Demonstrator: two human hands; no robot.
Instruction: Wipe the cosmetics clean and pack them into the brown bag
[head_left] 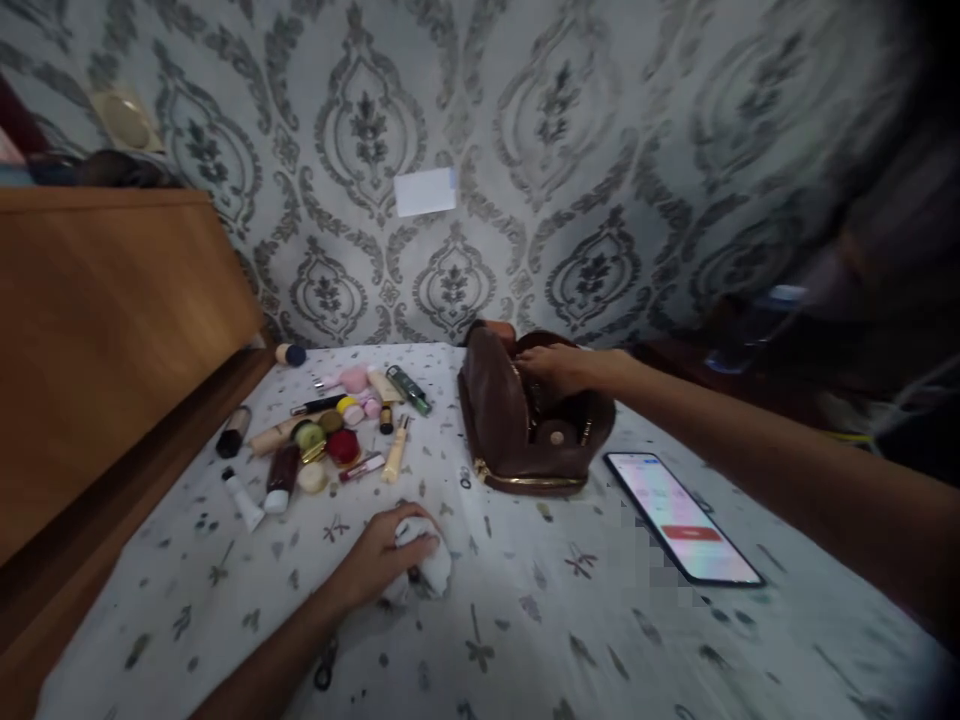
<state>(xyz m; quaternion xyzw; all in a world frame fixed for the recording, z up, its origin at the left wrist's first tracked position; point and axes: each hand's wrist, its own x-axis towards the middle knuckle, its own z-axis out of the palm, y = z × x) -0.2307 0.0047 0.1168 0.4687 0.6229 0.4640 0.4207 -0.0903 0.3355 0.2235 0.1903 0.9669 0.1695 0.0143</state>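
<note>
My left hand [386, 555] is closed around a crumpled white tissue [431, 565] and rests low on the patterned sheet [525, 620]. My right hand [555, 368] reaches into the open mouth of a dark brown handbag [499, 410]; its fingertips are hidden inside, so what they touch does not show. Beyond my left hand lies a loose group of cosmetics: a dark red bottle [282, 478] with a white cap, a red round jar [343, 447], a cream tube [395, 450], a green tube [409, 388] and several small pots.
A lit phone [679, 520] lies under my right forearm's side, right of the bag. A wooden cabinet [112, 340] borders the left. The patterned wall [525, 200] stands behind, with a white card [425, 191] on it. A clear bottle [757, 325] is at the dim right.
</note>
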